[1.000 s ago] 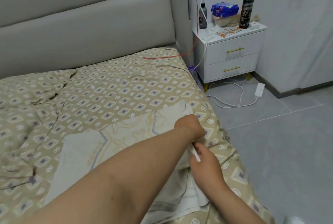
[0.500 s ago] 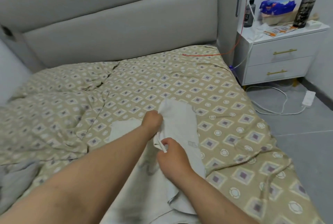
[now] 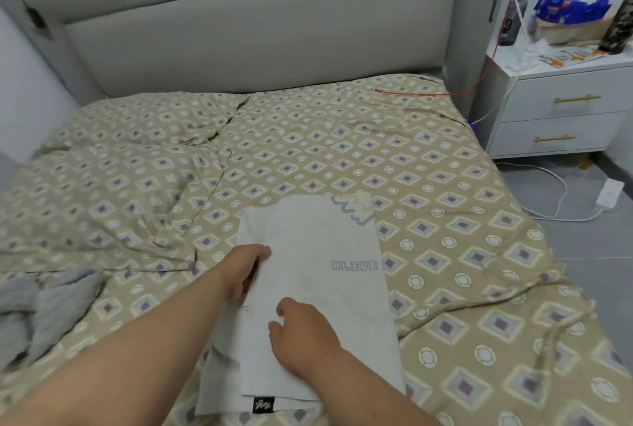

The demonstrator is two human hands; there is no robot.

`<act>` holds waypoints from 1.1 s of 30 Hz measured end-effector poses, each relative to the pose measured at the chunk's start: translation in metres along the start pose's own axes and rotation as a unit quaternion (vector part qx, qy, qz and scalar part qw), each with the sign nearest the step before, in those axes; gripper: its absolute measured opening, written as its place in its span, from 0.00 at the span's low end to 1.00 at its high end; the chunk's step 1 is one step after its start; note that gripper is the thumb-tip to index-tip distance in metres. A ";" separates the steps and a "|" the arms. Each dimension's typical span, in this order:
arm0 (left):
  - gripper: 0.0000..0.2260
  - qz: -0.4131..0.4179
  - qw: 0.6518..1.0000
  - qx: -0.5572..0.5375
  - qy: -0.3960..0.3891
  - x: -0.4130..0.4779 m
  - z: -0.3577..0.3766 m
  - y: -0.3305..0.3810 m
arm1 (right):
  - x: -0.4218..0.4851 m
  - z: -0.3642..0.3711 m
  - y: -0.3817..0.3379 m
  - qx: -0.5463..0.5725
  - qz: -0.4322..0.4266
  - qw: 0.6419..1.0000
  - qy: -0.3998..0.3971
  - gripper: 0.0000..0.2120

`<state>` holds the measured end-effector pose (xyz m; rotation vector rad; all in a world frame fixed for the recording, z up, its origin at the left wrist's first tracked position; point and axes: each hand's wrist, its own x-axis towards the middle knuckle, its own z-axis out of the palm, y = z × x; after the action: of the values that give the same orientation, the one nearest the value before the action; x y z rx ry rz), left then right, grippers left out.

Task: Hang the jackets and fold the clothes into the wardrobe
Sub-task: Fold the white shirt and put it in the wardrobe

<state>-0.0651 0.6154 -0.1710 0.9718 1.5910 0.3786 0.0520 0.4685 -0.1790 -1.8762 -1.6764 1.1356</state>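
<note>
Pinching the white shirt (image 3: 325, 288) by its left edge in the left hand (image 3: 248, 268), fingers (image 3: 263, 251) curled, right hand (image 3: 305, 336) resting atop, grip unclear, probably flattening the fold.

- White folded garment (image 3: 325, 288): grey outlined block capitals run across the upper layer, near its right edge. They read roughly "HLIUE", first letter uncertain.
- Black tag (image 3: 263, 404): sits at the near hem of the same garment. It carries one short word in white script, perhaps "Boy", too small to be sure.
- Leaflet (image 3: 568, 56), on the white nightstand (image 3: 534, 107): orange print, blurred, not legible.
- Blue packet (image 3: 570, 8), on the nightstand: pale print, not legible.
- Dark bottle (image 3: 510, 30), on the nightstand: label not legible.
</note>
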 end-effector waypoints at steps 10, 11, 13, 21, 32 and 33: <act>0.10 -0.100 0.981 -0.022 -0.167 0.003 -0.040 -0.044 | 0.016 0.035 -0.012 -0.132 -0.013 0.989 0.060 0.30; 0.11 -0.109 0.980 -0.016 -0.166 0.005 -0.041 -0.042 | 0.016 0.037 -0.014 -0.151 -0.020 0.986 0.070 0.28; 0.05 -0.126 0.977 0.007 -0.169 0.005 -0.042 -0.034 | 0.021 0.042 -0.011 -0.184 -0.037 0.976 0.107 0.22; 0.06 -0.049 0.987 0.116 -0.098 0.020 -0.034 0.013 | 0.030 0.049 -0.003 -0.191 -0.046 0.970 0.140 0.18; 0.10 0.107 0.994 0.017 -0.023 0.069 0.017 0.074 | 0.040 0.046 -0.002 -0.095 -0.064 0.969 0.220 0.13; 0.07 0.121 0.992 0.031 -0.015 0.074 0.019 0.076 | 0.040 0.048 0.002 -0.084 -0.072 0.972 0.208 0.12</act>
<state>-0.0174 0.7115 -0.1712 1.2184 1.4691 0.4802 0.0149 0.4950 -0.2215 -1.8909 -1.6674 0.5075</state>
